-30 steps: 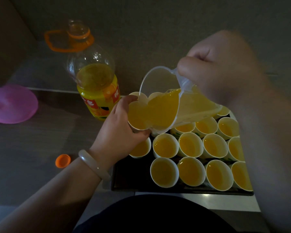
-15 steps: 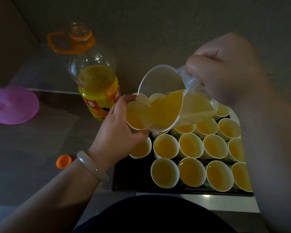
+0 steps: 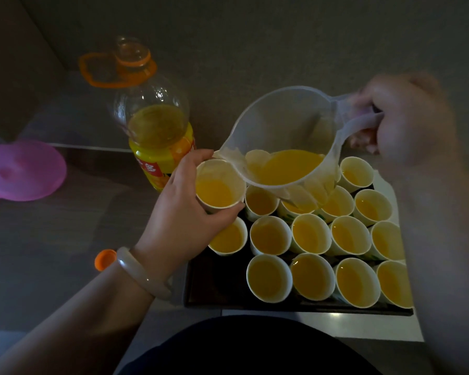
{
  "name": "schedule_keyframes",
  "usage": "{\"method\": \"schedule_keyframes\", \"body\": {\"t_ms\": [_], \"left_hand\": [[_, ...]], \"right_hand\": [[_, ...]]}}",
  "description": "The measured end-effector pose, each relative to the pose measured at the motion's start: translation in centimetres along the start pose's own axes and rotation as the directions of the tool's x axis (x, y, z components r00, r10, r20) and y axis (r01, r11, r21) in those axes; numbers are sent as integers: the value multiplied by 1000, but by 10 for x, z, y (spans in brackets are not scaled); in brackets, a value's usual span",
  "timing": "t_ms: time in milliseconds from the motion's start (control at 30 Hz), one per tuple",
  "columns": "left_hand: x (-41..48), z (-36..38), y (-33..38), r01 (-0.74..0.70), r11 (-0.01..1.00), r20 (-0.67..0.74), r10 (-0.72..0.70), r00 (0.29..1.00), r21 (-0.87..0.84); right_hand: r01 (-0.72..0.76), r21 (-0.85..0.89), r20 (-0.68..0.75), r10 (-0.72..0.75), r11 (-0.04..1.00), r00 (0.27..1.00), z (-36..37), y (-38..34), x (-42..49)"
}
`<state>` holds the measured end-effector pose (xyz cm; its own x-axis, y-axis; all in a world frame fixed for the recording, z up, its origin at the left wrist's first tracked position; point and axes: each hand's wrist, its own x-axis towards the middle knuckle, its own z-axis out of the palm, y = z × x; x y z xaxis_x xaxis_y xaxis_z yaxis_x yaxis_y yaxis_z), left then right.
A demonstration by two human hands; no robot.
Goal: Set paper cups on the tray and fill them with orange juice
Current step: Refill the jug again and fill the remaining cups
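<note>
Two hands are working: left hand [image 3: 184, 220] is gripping a part-filled white paper cup [image 3: 218, 185] at the far-left corner of the black rectangular tray [image 3: 214, 282]; right hand [image 3: 406, 123] is clenching the handle of the translucent plastic jug [image 3: 282, 123].

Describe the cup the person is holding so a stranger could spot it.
Start at the black tray packed with juice-filled paper cups. At its far left corner, beside the big juice bottle, the left hand grips one cup at the spout of the clear jug. It alone is wrapped by fingers; the others stand untouched.
</note>
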<state>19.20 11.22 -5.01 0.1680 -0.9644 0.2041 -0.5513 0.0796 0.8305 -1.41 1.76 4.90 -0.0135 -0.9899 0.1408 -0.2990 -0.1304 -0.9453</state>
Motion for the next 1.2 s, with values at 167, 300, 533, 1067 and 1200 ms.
{"method": "schedule_keyframes", "body": {"t_ms": [167, 300, 533, 1067, 1200], "left_hand": [[-6, -2, 2, 23, 1000, -18, -23, 1000, -12], [-12, -5, 0, 49, 999, -6, -49, 999, -21], [-25, -9, -3, 45, 999, 98, -43, 994, -11], [-39, -29, -4, -118, 982, 539, 19, 842, 150], [-42, -28, -7, -146, 980, 591, 38, 806, 136]], "right_hand": [[-110, 71, -71, 115, 991, 991, -1, 1, 0], [-171, 185, -131, 196, 968, 972, 6, 3, -3], [-172, 304, -147, 225, 937, 963, 23, 6, -11], [-165, 338, -193, 240, 927, 951, 30, 4, -14], [-175, 320, -200, 247, 931, 948, 31, 4, -15]]}}
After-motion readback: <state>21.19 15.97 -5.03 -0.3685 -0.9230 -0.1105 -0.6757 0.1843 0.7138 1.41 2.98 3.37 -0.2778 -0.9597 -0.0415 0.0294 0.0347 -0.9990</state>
